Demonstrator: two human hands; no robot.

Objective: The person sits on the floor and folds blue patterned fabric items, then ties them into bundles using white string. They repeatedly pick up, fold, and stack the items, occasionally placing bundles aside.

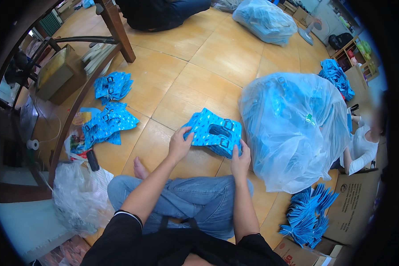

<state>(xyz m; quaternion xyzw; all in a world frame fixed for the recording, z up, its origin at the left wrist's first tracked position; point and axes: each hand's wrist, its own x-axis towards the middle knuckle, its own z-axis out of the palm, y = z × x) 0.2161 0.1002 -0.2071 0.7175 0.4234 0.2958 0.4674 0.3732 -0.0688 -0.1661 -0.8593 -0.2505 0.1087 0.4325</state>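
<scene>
Beside a translucent bag (pixel 303 162) of blue pieces (pixel 277 102), left hand (pixel 179 145) and right hand (pixel 240 160) share a grip on a patterned stack (pixel 203 129).

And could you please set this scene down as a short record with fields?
left hand: fingers at the left edge of the blue printed bundle
right hand: fingers at its lower right corner
bundle marking: dark oval in the middle
left floor: two blue piles, clear plastic bag
right floor: large translucent bag with blue contents, fanned blue stack
other people: one at top, one at right
</scene>
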